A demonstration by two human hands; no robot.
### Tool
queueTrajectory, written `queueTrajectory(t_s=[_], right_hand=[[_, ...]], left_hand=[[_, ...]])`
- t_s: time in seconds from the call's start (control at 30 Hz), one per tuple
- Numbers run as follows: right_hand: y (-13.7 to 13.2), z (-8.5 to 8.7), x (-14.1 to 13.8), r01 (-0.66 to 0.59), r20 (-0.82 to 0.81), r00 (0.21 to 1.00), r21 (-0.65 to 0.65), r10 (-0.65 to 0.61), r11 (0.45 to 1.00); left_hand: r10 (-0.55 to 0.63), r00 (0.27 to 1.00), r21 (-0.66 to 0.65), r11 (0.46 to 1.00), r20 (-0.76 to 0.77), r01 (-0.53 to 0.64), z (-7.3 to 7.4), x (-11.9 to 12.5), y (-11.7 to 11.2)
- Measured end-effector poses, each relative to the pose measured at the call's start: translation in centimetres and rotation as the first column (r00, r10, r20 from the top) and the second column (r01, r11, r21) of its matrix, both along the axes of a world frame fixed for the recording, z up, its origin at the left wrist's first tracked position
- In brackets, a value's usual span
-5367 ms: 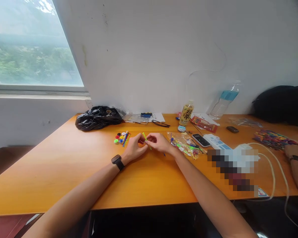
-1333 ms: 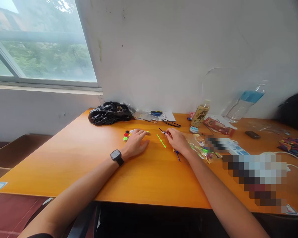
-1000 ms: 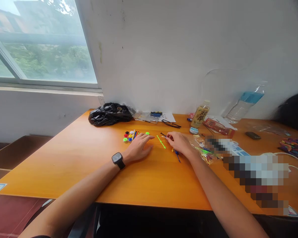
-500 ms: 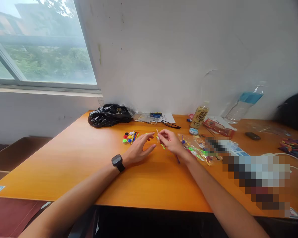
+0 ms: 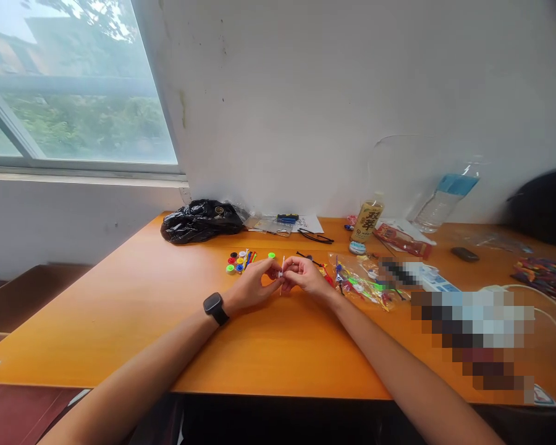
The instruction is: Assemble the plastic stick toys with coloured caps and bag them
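My left hand [image 5: 258, 279] and my right hand [image 5: 307, 278] meet above the wooden table. Both are closed in a pinch around a thin white stick [image 5: 283, 262] held upright. A small white piece sits between the fingertips at the stick's middle; its shape is mostly hidden. Just beyond my left hand stand small round plastic pieces [image 5: 231, 261] in several colours beside a bunch of coloured sticks [image 5: 249, 259]. One green round piece [image 5: 272, 254] lies apart from them. A black stick [image 5: 302, 254] shows behind my right hand.
Clear bags of coloured plastic parts [image 5: 359, 281] lie right of my right hand. Along the wall are a black plastic bag [image 5: 201, 221], glasses [image 5: 315, 236], a drink bottle [image 5: 367, 221] and a tilted water bottle [image 5: 442, 201]. More coloured parts [image 5: 544, 278] lie far right.
My left hand has gone from spread fingers to a pinch at the white stick. My right hand has moved slightly left and lower, bringing the stick upright between both hands.
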State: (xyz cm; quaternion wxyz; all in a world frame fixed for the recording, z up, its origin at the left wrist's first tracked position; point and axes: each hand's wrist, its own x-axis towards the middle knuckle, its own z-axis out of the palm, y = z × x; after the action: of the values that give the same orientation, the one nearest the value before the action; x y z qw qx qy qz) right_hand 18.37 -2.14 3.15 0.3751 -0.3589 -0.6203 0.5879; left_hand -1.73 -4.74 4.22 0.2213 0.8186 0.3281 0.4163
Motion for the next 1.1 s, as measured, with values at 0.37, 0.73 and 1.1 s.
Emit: queueTrajectory(t_s=[0.37, 0.73, 1.1], right_hand=[[-0.3, -0.3, -0.5, -0.024, 0.05, 0.998, -0.012, 0.025, 1.0], [0.4, -2.1, -0.8, 0.111, 0.27, 0.952, 0.124, -0.141, 0.986], [-0.9, 0.7, -0.3, 0.091, 0.657, 0.548, 0.569, -0.518, 0.818]], left_hand=[[-0.069, 0.997, -0.057, 0.996, 0.027, 0.071, -0.2, -0.3, 0.2], [-0.097, 0.993, -0.046, 0.995, -0.07, 0.094, -0.3, -0.6, 0.5], [0.221, 0.901, 0.252, 0.959, -0.374, -0.13, -2.2, -1.1, 2.5]])
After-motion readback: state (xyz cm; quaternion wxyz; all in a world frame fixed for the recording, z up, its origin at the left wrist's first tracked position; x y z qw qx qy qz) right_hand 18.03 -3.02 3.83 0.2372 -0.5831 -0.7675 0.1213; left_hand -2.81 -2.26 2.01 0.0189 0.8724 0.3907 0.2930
